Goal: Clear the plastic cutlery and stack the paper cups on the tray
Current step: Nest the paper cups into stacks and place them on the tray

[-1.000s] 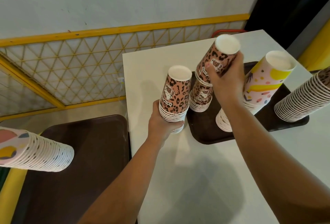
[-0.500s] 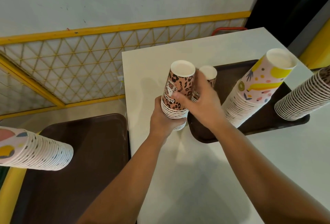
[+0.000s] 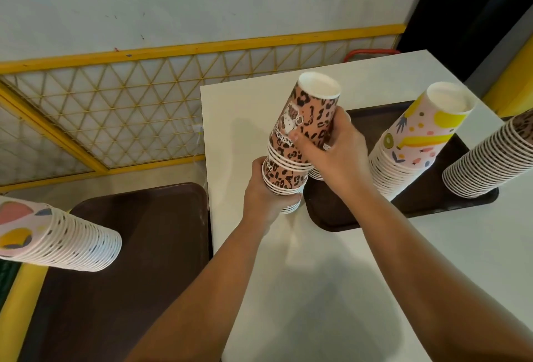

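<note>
Head view, sweeping left to right: a pastel cup stack (image 3: 57, 237) lies at lower left over an empty brown tray (image 3: 138, 246). At centre my left hand (image 3: 268, 191) is closed round the base of the leopard cup stack (image 3: 300, 142), steadying it on the white surface (image 3: 331, 289) just beside the tray (image 3: 403, 205). My right hand (image 3: 334, 151) clamps the upper cups, fingers (image 3: 302, 136) wrapped tight, likely seating them. Right of that, the fruit-print stack (image 3: 418, 142) and another leopard stack (image 3: 490, 165) crowd the tray; open room is near its front-left corner. No cutlery visible.
</note>
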### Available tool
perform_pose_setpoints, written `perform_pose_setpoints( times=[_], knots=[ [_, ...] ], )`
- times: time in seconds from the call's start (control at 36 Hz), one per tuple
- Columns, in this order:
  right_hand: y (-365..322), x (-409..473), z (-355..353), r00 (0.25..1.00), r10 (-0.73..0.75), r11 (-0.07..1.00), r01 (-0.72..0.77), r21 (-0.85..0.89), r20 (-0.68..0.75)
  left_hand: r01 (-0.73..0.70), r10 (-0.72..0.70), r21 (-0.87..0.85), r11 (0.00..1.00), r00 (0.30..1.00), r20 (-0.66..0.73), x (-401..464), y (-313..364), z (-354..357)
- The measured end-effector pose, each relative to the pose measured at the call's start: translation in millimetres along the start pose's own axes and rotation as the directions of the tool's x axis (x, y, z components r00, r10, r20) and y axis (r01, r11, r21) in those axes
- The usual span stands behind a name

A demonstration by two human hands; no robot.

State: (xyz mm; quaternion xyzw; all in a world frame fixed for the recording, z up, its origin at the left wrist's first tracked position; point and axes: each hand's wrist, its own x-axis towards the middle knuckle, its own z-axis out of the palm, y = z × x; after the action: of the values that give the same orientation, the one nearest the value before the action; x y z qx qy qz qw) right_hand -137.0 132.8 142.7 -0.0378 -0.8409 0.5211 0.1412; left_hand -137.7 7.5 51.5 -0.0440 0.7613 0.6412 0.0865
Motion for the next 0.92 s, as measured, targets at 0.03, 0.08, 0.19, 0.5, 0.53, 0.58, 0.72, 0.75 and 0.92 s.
perform_pose_setpoints(
  times=[0.03,0.08,0.19,0.5,0.53,0.58,0.72,0.75,0.92],
  knots=[
    [-2,1,-2,1.000,-0.001,1.000,0.002,0.025,-0.016,0.002,-0.002,0.005,1.000,1.000,-0.001,0,0,0],
    [-6,5,-7,0.998,-0.007,0.997,0.012,0.074,-0.056,0.008,-0.008,0.014,1.000,1.000,-0.005,0,-1,-1],
    [-17,18,-20,0.981,-0.009,0.980,0.048,0.195,-0.196,0.015,-0.015,0.027,1.000,1.000,-0.011,0,-4,-1],
    [25,51,-18,0.935,-0.004,1.000,-0.001,-0.013,-0.353,-0.006,0.007,0.042,0.999,1.000,-0.001,2,-3,0],
    [30,50,-15,0.940,0.012,0.999,-0.023,-0.029,-0.341,-0.007,0.007,0.044,0.999,1.000,0.002,2,-2,0],
    [41,48,-11,0.946,0.038,0.997,-0.060,-0.057,-0.321,-0.002,0.002,0.038,0.999,1.000,0.006,3,0,0],
    [53,40,-6,0.957,0.040,0.993,-0.069,-0.092,-0.286,0.002,-0.002,0.004,1.000,1.000,0.007,4,-1,-1],
    [50,36,-5,0.952,0.009,0.995,-0.038,-0.091,-0.305,0.001,-0.001,0.003,1.000,1.000,0.007,4,-1,-1],
    [25,4,5,0.975,-0.176,0.983,0.167,-0.069,-0.137,-0.011,0.011,-0.035,0.999,1.000,0.002,4,0,2]
  ],
)
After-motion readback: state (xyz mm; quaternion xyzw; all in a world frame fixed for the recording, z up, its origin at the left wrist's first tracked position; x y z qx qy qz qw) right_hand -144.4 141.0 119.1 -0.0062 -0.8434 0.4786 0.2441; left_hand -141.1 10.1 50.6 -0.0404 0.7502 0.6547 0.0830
